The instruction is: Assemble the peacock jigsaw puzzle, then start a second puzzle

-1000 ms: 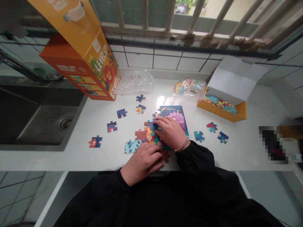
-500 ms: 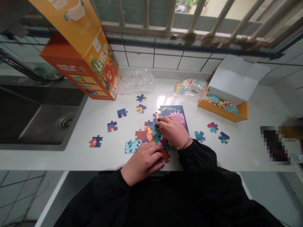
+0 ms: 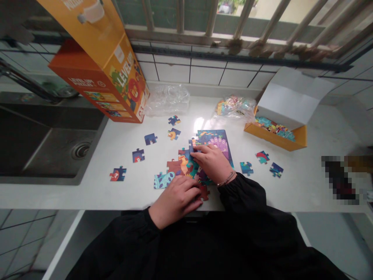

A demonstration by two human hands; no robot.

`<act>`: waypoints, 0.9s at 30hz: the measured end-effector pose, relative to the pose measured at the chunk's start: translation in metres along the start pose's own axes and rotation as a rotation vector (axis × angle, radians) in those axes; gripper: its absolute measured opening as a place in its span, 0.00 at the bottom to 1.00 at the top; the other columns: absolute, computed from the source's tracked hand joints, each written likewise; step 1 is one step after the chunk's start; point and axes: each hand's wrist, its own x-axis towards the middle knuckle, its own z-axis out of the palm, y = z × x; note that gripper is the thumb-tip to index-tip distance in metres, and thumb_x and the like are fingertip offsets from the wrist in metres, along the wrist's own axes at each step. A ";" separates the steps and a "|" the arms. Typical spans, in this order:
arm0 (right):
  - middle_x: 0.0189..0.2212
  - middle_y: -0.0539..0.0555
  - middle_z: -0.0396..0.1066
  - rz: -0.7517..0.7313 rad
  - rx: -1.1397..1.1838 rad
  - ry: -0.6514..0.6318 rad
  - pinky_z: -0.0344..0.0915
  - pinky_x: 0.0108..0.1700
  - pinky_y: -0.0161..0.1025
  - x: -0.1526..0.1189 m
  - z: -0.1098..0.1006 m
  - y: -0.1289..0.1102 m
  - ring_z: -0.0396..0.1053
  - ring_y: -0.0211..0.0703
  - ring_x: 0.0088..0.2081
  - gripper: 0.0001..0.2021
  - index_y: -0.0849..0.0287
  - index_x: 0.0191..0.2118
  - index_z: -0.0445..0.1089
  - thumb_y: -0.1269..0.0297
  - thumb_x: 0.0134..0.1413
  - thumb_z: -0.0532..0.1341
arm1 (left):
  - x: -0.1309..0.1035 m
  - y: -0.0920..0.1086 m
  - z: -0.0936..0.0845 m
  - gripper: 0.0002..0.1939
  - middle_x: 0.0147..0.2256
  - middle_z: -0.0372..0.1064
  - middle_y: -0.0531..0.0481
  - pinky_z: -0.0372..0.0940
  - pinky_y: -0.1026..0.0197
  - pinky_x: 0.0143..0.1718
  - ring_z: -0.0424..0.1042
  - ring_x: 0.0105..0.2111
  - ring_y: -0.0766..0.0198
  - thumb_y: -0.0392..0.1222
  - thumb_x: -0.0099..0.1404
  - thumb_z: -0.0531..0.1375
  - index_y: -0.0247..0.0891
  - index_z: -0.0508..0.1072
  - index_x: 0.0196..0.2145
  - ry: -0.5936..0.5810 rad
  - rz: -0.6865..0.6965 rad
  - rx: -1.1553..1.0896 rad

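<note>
Fingertips of the right hand (image 3: pixel 212 160) are bunching at the middle-left of the part-built puzzle (image 3: pixel 220 144); whether they are pinching a piece, cannot tell. Left hand (image 3: pixel 180 197) is lying palm down over the puzzle's lower edge, fingers loosely spread and bending slightly. Puzzle is lying flat on the white counter (image 3: pixel 99 194), between scattered loose pieces. Tall orange box (image 3: pixel 96 85), back left, is showing "LEVEL UP!" on its front; side lettering is probably reading "LEVEL UP! PUZZLES". Right wrist is angling inward, wearing a bracelet (image 3: pixel 226 179).
</note>
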 end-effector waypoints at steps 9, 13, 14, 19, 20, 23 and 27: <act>0.63 0.56 0.76 0.006 -0.023 0.002 0.70 0.59 0.52 -0.002 -0.001 -0.004 0.72 0.55 0.55 0.16 0.50 0.59 0.80 0.67 0.73 0.61 | 0.000 0.001 -0.001 0.07 0.52 0.77 0.47 0.66 0.47 0.54 0.73 0.51 0.53 0.47 0.78 0.62 0.45 0.76 0.50 -0.014 -0.004 0.011; 0.66 0.58 0.74 -0.013 -0.036 -0.035 0.69 0.60 0.54 -0.007 -0.003 -0.008 0.71 0.57 0.56 0.20 0.51 0.64 0.77 0.69 0.72 0.60 | 0.000 0.000 -0.001 0.07 0.52 0.77 0.46 0.66 0.47 0.55 0.73 0.51 0.52 0.47 0.78 0.62 0.45 0.76 0.50 -0.008 -0.001 0.017; 0.67 0.58 0.73 -0.008 -0.044 -0.043 0.68 0.59 0.55 -0.009 -0.002 -0.010 0.70 0.58 0.56 0.21 0.52 0.65 0.76 0.69 0.72 0.60 | 0.000 0.000 -0.001 0.07 0.52 0.77 0.46 0.66 0.47 0.55 0.73 0.51 0.52 0.47 0.78 0.62 0.45 0.76 0.50 -0.008 0.001 0.022; 0.73 0.58 0.66 0.029 -0.073 -0.043 0.67 0.59 0.57 -0.021 0.002 -0.018 0.68 0.62 0.60 0.24 0.53 0.70 0.70 0.67 0.72 0.59 | 0.000 0.001 0.000 0.07 0.51 0.78 0.46 0.66 0.47 0.55 0.73 0.50 0.53 0.47 0.78 0.63 0.43 0.76 0.49 0.000 0.005 0.053; 0.74 0.58 0.65 0.032 -0.076 -0.040 0.66 0.60 0.58 -0.023 0.003 -0.019 0.68 0.62 0.61 0.25 0.53 0.71 0.69 0.67 0.73 0.59 | 0.000 0.001 0.000 0.07 0.51 0.77 0.45 0.66 0.47 0.55 0.73 0.50 0.53 0.47 0.77 0.63 0.44 0.77 0.48 -0.002 0.004 0.057; 0.75 0.58 0.63 0.039 -0.077 -0.030 0.66 0.61 0.60 -0.026 0.007 -0.021 0.67 0.63 0.61 0.26 0.55 0.72 0.68 0.68 0.72 0.58 | -0.001 0.000 0.002 0.07 0.52 0.77 0.45 0.67 0.47 0.55 0.73 0.50 0.53 0.47 0.77 0.64 0.44 0.77 0.48 -0.001 0.009 0.072; 0.74 0.57 0.63 0.065 -0.038 0.019 0.66 0.62 0.61 -0.027 0.013 -0.018 0.67 0.63 0.61 0.26 0.53 0.71 0.69 0.68 0.71 0.59 | -0.001 0.002 0.002 0.07 0.52 0.77 0.45 0.68 0.46 0.55 0.74 0.51 0.52 0.47 0.77 0.63 0.44 0.77 0.48 0.002 0.026 0.091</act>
